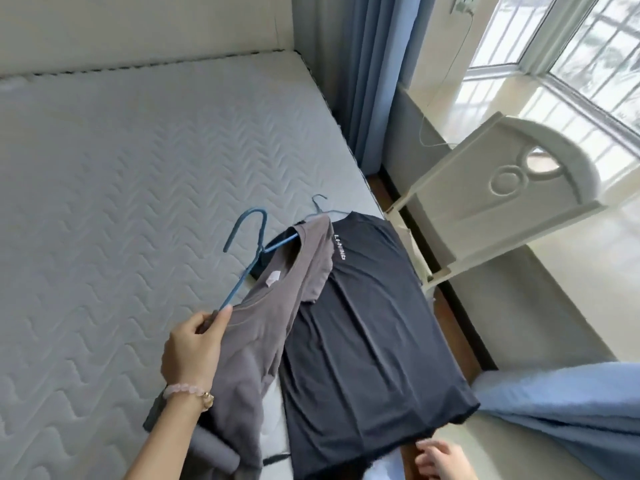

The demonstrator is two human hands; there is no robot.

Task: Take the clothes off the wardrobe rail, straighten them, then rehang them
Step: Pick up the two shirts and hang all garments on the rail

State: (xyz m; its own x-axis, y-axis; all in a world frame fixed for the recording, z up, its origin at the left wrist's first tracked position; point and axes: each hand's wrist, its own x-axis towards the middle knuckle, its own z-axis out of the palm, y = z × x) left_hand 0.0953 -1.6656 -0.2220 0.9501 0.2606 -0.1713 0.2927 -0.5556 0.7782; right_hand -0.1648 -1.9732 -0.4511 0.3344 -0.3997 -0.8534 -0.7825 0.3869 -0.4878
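A dark navy T-shirt (370, 341) lies flat on the mattress (121, 168) near its right edge, still on a thin hanger whose hook (318, 204) sticks out at the collar. A grey-brown shirt (263, 327) hangs on a blue hanger (247, 244), partly over the navy one. My left hand (194, 344) grips the blue hanger's left arm together with the grey shirt's shoulder and holds them above the bed. My right hand (441, 457) is at the bottom edge, fingers apart, just below the navy shirt's hem and holding nothing.
A white chair (502, 202) stands right of the bed by a bright window (571, 46). Blue curtains (374, 81) hang at the bed's far corner. A light blue cloth (571, 403) lies at the lower right. A narrow wooden floor strip runs between bed and chair.
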